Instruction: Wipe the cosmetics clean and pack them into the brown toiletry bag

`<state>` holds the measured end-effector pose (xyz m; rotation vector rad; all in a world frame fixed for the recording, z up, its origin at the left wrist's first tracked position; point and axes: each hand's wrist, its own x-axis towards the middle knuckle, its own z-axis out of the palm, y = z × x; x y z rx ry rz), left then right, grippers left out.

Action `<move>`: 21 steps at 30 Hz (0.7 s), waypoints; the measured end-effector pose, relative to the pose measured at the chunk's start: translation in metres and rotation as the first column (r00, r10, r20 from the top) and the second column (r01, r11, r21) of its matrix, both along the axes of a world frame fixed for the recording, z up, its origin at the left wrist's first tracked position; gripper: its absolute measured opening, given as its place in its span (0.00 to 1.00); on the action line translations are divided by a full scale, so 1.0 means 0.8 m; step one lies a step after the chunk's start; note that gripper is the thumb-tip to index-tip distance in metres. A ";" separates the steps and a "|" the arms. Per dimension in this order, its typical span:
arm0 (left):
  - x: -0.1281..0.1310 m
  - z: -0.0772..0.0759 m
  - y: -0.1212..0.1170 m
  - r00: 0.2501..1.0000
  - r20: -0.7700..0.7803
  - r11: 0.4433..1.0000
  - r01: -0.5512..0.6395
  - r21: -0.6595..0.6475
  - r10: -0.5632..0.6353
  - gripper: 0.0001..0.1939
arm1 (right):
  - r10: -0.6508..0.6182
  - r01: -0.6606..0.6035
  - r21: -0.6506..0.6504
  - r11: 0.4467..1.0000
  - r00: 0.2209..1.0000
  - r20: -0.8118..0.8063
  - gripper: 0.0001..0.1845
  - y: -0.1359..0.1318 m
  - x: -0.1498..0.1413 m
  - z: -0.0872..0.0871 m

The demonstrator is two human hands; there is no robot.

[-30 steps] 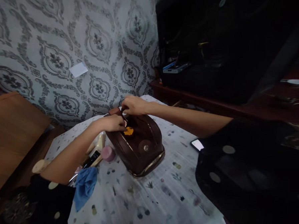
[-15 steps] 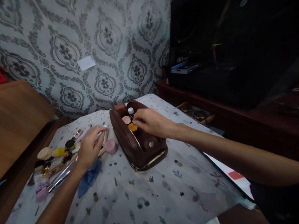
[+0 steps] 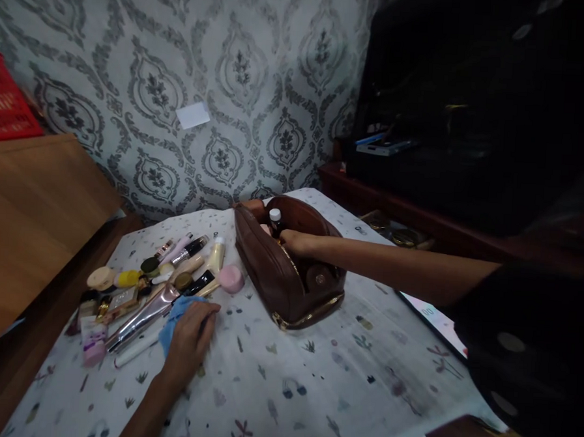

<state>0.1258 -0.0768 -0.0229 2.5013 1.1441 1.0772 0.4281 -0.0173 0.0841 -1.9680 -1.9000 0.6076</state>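
A brown zippered pouch [image 3: 270,269] stands unzipped on the table. My right hand [image 3: 298,243] reaches down inside it, and its fingers are hidden there. Right by that hand, a dark bottle with a white cap [image 3: 275,216] sticks up within the pouch. My left hand [image 3: 190,334] rests low over the table beside a crumpled blue cloth [image 3: 169,333], fingers loosely apart, gripping nothing I can see. A round pink jar [image 3: 231,278] sits between that hand and the pouch. Left of it lies a pile of cosmetics, with a silver tube [image 3: 142,318] and a cream tube [image 3: 216,255].
A patterned white cloth [image 3: 274,367] covers the table. At the left stands a wooden panel [image 3: 43,205] with a red item [image 3: 9,102] above it. To the right are a dark screen [image 3: 448,122], a small open drawer [image 3: 420,241] and a lit tablet-like screen [image 3: 428,314].
My left hand has moved from above the cosmetics down toward the blue cloth. My right hand has gone deeper into the pouch. The view has shifted slightly.
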 end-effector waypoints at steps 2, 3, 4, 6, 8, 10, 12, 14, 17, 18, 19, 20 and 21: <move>0.001 -0.002 0.000 1.000 -0.005 0.999 0.018 -0.030 -0.018 0.09 | -0.008 0.007 -0.071 0.997 1.000 -0.021 0.07 -0.004 0.000 0.005; 0.002 -0.003 -0.001 1.000 -0.007 0.999 0.027 -0.042 -0.028 0.10 | -0.005 0.002 -0.092 0.996 0.999 -0.033 0.08 -0.007 -0.001 0.007; 0.003 -0.003 -0.001 0.999 -0.011 0.998 0.038 -0.050 -0.038 0.10 | 0.001 -0.005 -0.100 0.995 0.999 -0.042 0.10 -0.010 -0.002 0.009; 0.005 -0.004 -0.003 0.998 -0.022 0.997 0.059 -0.057 -0.060 0.11 | 0.013 -0.018 -0.099 0.995 0.999 -0.051 0.12 -0.015 -0.003 0.011; 0.006 -0.005 -0.004 0.997 -0.036 0.996 0.072 -0.061 -0.075 0.11 | 0.021 -0.025 -0.093 0.995 0.999 -0.042 0.13 -0.014 -0.005 0.012; 0.004 -0.006 -0.005 0.995 -0.051 0.995 0.077 -0.059 -0.080 0.11 | 0.027 -0.028 -0.062 0.998 1.000 -0.017 0.12 -0.010 -0.007 0.015; 0.002 -0.006 -0.005 0.995 -0.069 0.997 0.066 -0.049 -0.069 0.11 | 0.013 -0.013 0.025 1.000 1.000 0.022 0.13 -0.007 -0.010 0.022; 0.000 -0.005 -0.004 0.994 -0.091 0.998 0.051 -0.029 -0.053 0.12 | -0.029 0.019 0.156 0.988 0.998 0.060 0.16 -0.012 -0.015 0.033; -0.002 -0.004 -0.002 0.989 -0.145 0.999 0.033 0.012 -0.031 0.12 | 0.013 -0.019 0.474 0.880 1.000 0.016 0.16 -0.039 -0.031 0.047; -0.003 -0.003 -0.001 0.986 -0.169 0.999 0.020 0.028 -0.015 0.12 | 0.085 -0.062 0.582 0.811 0.996 -0.012 0.14 -0.051 -0.040 0.049; -0.003 -0.002 0.000 0.981 -0.193 0.999 0.000 0.044 0.009 0.12 | 0.163 -0.102 0.666 0.739 0.986 -0.030 0.12 -0.063 -0.050 0.048; -0.004 -0.001 0.001 0.975 -0.217 0.998 -0.029 0.060 0.041 0.12 | 0.244 -0.141 0.723 0.677 0.969 -0.040 0.12 -0.075 -0.061 0.044; -0.004 0.000 0.002 0.967 -0.241 0.995 -0.062 0.075 0.078 0.12 | 0.326 -0.187 0.754 0.630 0.945 -0.037 0.12 -0.085 -0.073 0.038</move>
